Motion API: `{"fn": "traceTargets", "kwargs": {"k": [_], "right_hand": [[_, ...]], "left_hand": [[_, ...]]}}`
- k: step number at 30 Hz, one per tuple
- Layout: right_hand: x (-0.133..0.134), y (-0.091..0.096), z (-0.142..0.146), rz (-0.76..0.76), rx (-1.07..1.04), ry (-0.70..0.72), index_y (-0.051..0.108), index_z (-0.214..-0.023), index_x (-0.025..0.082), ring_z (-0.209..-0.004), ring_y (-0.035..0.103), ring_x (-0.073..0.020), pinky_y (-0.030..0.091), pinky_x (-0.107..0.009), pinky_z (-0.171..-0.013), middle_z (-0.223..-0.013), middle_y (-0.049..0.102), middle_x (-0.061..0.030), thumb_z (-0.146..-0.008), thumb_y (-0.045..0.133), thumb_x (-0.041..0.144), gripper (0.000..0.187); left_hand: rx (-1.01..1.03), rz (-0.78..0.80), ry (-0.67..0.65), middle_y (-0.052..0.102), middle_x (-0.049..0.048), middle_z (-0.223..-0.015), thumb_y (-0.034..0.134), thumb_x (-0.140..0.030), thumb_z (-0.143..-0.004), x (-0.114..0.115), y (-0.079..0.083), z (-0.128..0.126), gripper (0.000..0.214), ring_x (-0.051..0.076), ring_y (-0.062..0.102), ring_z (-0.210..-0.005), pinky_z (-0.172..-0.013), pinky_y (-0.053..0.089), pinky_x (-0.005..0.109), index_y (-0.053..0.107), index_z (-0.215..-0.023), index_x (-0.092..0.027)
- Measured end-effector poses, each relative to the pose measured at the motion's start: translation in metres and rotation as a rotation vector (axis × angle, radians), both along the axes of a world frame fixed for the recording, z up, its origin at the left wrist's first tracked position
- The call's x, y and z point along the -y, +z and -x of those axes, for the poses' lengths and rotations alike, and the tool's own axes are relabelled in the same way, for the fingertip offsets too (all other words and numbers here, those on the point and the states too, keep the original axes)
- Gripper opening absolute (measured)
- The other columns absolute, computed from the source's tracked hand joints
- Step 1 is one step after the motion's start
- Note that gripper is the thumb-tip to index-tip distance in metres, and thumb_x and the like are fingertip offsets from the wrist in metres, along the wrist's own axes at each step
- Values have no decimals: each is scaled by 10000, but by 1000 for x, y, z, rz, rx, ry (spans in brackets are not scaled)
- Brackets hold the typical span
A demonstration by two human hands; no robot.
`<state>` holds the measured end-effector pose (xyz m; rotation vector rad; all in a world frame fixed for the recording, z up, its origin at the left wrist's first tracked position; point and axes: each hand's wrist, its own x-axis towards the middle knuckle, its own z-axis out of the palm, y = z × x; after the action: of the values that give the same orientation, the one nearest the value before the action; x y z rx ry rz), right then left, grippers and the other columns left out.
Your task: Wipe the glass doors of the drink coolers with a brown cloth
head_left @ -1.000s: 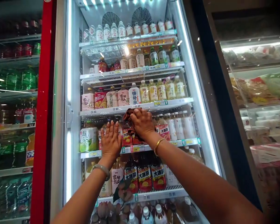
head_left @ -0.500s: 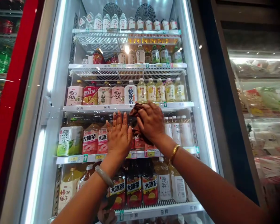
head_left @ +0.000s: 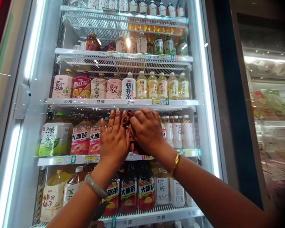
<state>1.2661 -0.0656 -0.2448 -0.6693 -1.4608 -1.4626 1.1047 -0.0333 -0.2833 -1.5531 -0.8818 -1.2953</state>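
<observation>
In front of me stands a drinks cooler with a glass door point(head_left: 123, 106). My left hand point(head_left: 115, 136) lies flat against the glass, fingers stretched upward, with a grey bangle point(head_left: 95, 186) on its wrist. Close on its right, my right hand point(head_left: 146, 129) is curled around a dark brown cloth point(head_left: 130, 117) and presses it to the glass. Part of the cloth hangs below the fingers. A gold bracelet point(head_left: 175, 164) circles the right wrist. Behind the hands, bottles of red-labelled tea point(head_left: 80, 137) are partly hidden.
Several shelves of bottled drinks fill the cooler, such as green tea point(head_left: 55, 139) and dark tea bottles point(head_left: 129, 190). Bright light strips point(head_left: 207, 91) run along both sides. A door fitting point(head_left: 23, 100) sits on the left frame. Another lit cabinet point(head_left: 275, 104) with packaged goods stands right.
My right hand has moved left with the cloth, up against my left hand, and its fingers are more bunched. The view has come nearer and tipped lower. My left hand stays flat.
</observation>
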Motion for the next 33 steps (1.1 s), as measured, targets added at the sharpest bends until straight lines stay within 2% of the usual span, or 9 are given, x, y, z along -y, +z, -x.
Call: {"fn": "traceTargets", "kwargs": {"k": [5,8,12,16,20,23,27,30,33], "right_hand": [[2,-17,-32,1,146,7,660,-988,241,-1197,526,-233,364,-420,-1028,-1151,725,-17,-1001,590,317,104],[2,-1,-49,-35,3,-3,676,-976,241,-1167,535,-259,380,-434,-979,-1114,720,-49,-1006,569,339,148],[1,12,-28,30,-132,-9,681,-1044,248,-1185,522,-299,374,-478,-985,-1141,692,-91,-1023,497,341,207],[5,-14,-22,116,132,-21,669,-1044,261,-1223,509,-260,352,-462,-1038,-1194,697,-50,-1027,503,334,182],[8,-32,-59,104,265,-6,681,-996,274,-1209,524,-231,353,-427,-1044,-1161,716,-16,-999,575,351,131],[5,-16,-71,70,42,-3,691,-980,254,-1174,531,-268,376,-444,-993,-1119,703,-63,-988,580,359,153],[1,5,-44,53,-144,-2,682,-1034,224,-1176,526,-302,376,-471,-981,-1123,673,-108,-1011,516,365,219],[3,-7,-31,78,8,-12,672,-1034,241,-1209,520,-281,359,-466,-1017,-1152,690,-80,-1021,507,351,199],[6,-27,-53,53,223,-16,678,-1008,269,-1213,533,-248,366,-442,-1021,-1147,718,-32,-1003,563,358,145]], "left_hand": [[-31,-2,3,149,126,-1736,459,-322,-1032,0,-2,1,692,273,97,-1631,-1323,48,568,194,-1664,-226],[-4,16,-6,152,116,-1737,448,-338,-1041,3,-4,-2,682,265,89,-1632,-1327,28,565,194,-1664,-230],[16,47,-46,112,85,-1744,450,-338,-1030,5,-3,-3,690,272,85,-1632,-1330,-1,566,191,-1666,-264],[-6,91,-70,90,73,-1748,465,-331,-1009,5,-3,0,707,286,75,-1633,-1329,-15,572,206,-1664,-265],[-3,112,-51,94,96,-1745,441,-354,-1027,7,-4,-1,686,268,54,-1635,-1331,-28,552,215,-1662,-229],[32,125,-34,67,106,-1746,432,-337,-1035,9,-4,-9,672,260,35,-1634,-1327,-44,549,215,-1661,-227],[135,154,-74,43,99,-1748,443,-363,-1033,12,-4,-21,678,279,1,-1633,-1315,-62,584,223,-1659,-225],[112,163,-87,50,93,-1747,472,-330,-1007,13,-8,-21,706,275,24,-1634,-1316,-68,576,223,-1659,-219],[10,165,-67,99,98,-1744,425,-320,-1021,16,-15,-17,673,242,56,-1633,-1325,-56,533,235,-1655,-198]]}}
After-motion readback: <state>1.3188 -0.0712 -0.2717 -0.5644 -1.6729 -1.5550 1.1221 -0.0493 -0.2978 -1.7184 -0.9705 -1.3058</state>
